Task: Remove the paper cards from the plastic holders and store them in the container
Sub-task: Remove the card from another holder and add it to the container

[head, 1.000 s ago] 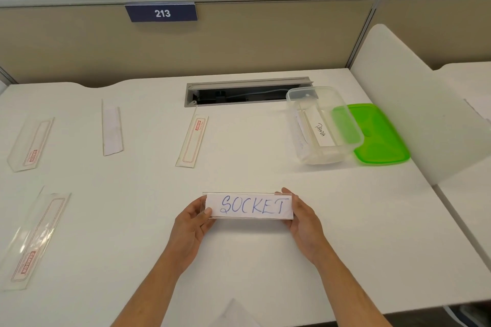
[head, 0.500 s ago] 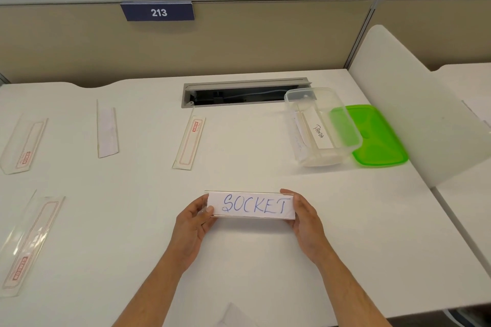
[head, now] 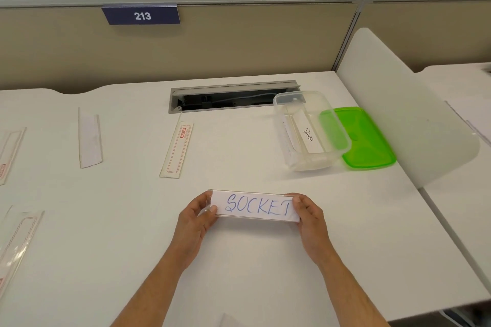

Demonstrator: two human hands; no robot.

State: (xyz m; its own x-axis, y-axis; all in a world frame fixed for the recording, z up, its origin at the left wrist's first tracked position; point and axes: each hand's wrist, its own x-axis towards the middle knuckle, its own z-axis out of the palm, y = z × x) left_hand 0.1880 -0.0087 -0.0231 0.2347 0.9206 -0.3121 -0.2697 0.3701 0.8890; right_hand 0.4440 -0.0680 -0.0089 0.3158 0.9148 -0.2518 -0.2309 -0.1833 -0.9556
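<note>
A clear plastic holder with a white paper card reading SOCKET (head: 255, 205) is held just above the white desk, near its front middle. My left hand (head: 196, 220) grips its left end, thumb on the front face. My right hand (head: 309, 216) grips its right end. The card's right edge sticks out slightly past the holder. The clear plastic container (head: 310, 128) stands at the back right, holding cards, one reading PANDA.
A green lid (head: 369, 138) lies right of the container. Other clear holders lie on the desk: one in the middle (head: 177, 148), one further left (head: 89, 138), two at the left edge. A cable slot (head: 228, 97) opens at the back. A white divider (head: 414, 114) stands right.
The holder and both hands stay in the same grip. The card has shifted a little to the right inside the holder. The view has drifted slightly.
</note>
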